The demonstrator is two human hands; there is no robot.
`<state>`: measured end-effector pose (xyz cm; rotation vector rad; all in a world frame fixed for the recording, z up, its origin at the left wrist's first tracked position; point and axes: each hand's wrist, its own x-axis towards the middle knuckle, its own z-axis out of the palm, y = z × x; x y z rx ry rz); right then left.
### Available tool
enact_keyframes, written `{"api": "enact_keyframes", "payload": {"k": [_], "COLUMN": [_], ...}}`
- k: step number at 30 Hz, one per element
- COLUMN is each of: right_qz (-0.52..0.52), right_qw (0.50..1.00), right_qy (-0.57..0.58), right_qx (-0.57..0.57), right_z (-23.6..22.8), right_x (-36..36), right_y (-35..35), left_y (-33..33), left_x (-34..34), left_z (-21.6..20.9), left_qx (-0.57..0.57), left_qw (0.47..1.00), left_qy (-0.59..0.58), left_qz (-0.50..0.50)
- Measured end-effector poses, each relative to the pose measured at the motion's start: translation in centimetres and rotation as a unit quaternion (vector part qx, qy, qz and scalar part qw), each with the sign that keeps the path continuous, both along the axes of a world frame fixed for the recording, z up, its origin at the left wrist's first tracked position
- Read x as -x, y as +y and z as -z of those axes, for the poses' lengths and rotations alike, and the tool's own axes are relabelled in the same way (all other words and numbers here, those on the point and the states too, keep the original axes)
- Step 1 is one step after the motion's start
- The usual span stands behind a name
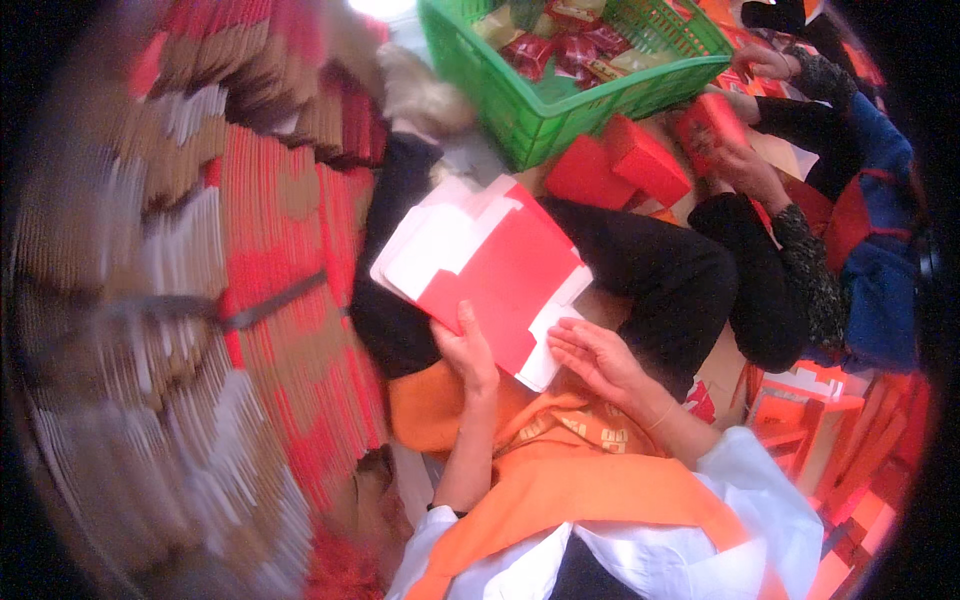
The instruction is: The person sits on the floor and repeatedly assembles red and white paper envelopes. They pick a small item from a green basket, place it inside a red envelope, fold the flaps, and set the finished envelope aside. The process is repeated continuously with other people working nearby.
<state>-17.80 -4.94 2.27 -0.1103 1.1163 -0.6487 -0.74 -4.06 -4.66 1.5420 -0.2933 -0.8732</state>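
Observation:
A flat, unfolded red-and-white carton (505, 275) lies tilted over my lap, perhaps more than one sheet thick. My left hand (470, 350) grips its near left edge, thumb on top and the other fingers hidden underneath. Against the white flap at the carton's near right side, my right hand (597, 360) rests with its fingers stretched out; its thumb is hard to make out. An orange apron (590, 490) covers my front below the carton.
Tall bundles of flat cartons (285, 220) fill the left side, one tied with a dark strap (275, 300). Ahead stands a green crate (590, 105) of wrapped packets. At the right, a co-worker's hands (750, 170) handle a red box (710, 125) beside other red boxes (645, 160).

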Motion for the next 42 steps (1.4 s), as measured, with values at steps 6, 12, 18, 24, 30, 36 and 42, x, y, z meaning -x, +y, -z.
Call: {"api": "enact_keyframes", "payload": {"k": [6,12,18,24,30,36,42], "right_qz": [0.092,0.12,0.092,0.02,0.034,0.105,0.124], "right_qw": [0.993,0.98,0.99,0.984,0.984,0.967,0.964], "right_qy": [-0.079,-0.16,-0.096,-0.175,-0.086,-0.12,-0.14], "right_qx": [-0.008,0.015,-0.055,-0.038,-0.151,-0.2,-0.19], "right_z": [2.3,6.7,8.6,-1.1,2.1,3.3,5.0], "right_x": [-2.7,-2.6,-3.3,-1.3,1.9,1.0,-0.2], "right_y": [-3.5,-5.1,-3.6,-0.6,5.1,4.5,4.1], "left_y": [-1.9,-3.7,0.4,1.5,5.2,5.4,5.3], "left_x": [-1.1,-0.1,1.5,-1.5,2.2,2.8,2.0], "left_z": [0.9,1.9,2.1,-3.4,-5.6,-6.9,-7.4], "left_qx": [0.033,-0.058,-0.016,0.021,0.062,0.071,0.079], "left_qw": [0.996,0.976,0.995,0.971,0.927,0.912,0.904], "left_qy": [-0.082,-0.192,0.036,0.1,0.019,-0.024,-0.05], "left_qz": [0.02,0.083,0.088,0.214,0.369,0.404,0.417]}}
